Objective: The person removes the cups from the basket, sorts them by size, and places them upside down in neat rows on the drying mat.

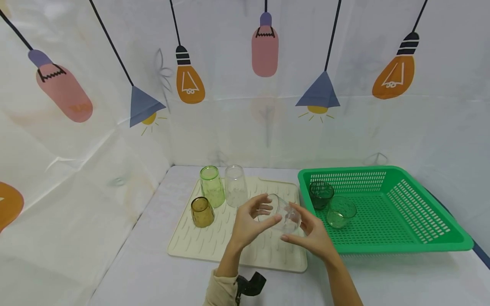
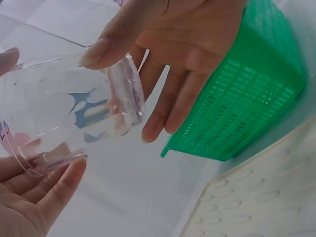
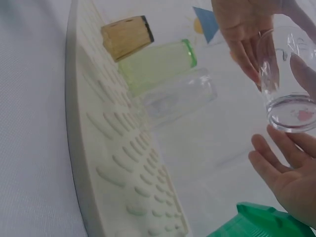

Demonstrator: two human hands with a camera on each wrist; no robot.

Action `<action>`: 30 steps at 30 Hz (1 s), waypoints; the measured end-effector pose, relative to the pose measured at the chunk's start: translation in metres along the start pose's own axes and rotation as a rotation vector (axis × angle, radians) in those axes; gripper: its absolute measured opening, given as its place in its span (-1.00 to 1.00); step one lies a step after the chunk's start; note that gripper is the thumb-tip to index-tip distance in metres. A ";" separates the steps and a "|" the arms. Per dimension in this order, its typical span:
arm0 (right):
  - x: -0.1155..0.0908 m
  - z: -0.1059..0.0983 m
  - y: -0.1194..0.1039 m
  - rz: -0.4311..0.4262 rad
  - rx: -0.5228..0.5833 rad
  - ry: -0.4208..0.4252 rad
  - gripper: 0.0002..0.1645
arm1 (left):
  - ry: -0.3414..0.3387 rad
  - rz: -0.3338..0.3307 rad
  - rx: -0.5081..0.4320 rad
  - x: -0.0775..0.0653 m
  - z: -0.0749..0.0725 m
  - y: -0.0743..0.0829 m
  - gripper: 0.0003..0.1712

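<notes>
Colourless and transparent glass makes the body of the short tumbler (image 1: 286,214), which is held in the air above the cream ridged draining tray (image 1: 199,247), near its right side. It is tilted, with its base turned toward the right hand (image 1: 313,236). Its wall is so clear that, in the left wrist view, blue and pink patches from behind appear bent through it. The base looks much thicker than the wall, and it catches bright reflections and a faint violet tint. Some fine curved lines show on the side; whether they are relief or only reflections, I cannot tell.

Both hands hold this tumbler: the left hand (image 1: 249,221) has its fingers and thumb curved about the side, while the right hand grips close to the base, thumb and fingers apart by the width of the glass.

On the tray stand a tall pale-green tumbler (image 1: 212,187), a tall colourless tumbler (image 1: 235,187) just beside it, and a short amber tumbler (image 1: 203,213). The green slotted plastic basket (image 1: 405,247) contains a dark smoky-green tumbler (image 1: 321,195) and a lighter green tumbler (image 1: 340,213). Behind, the white backdrop (image 1: 229,123) carries printed hanging lamps, the orange bulbs having white filament lines.
</notes>
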State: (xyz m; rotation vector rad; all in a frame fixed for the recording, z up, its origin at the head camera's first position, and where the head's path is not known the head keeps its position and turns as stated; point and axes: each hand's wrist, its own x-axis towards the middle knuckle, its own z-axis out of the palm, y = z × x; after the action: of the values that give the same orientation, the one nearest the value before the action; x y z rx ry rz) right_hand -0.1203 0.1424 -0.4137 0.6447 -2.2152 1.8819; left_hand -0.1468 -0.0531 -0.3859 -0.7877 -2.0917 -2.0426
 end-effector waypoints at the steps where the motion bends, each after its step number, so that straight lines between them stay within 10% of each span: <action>1: 0.000 0.000 0.000 -0.005 0.011 0.000 -0.11 | 0.002 0.007 -0.030 0.000 0.000 0.000 -0.32; 15: 0.000 -0.002 -0.001 -0.065 0.156 0.015 -0.10 | 0.065 -0.120 -0.347 -0.003 0.002 -0.003 -0.26; 30: 0.002 -0.002 -0.006 -0.042 0.252 0.070 -0.11 | 0.125 -0.090 -0.556 -0.006 0.014 -0.009 -0.11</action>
State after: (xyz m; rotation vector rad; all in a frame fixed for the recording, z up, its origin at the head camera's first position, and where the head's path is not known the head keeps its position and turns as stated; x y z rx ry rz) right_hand -0.1195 0.1429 -0.4074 0.6469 -1.9249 2.1463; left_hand -0.1412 -0.0408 -0.3979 -0.6067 -1.5259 -2.6883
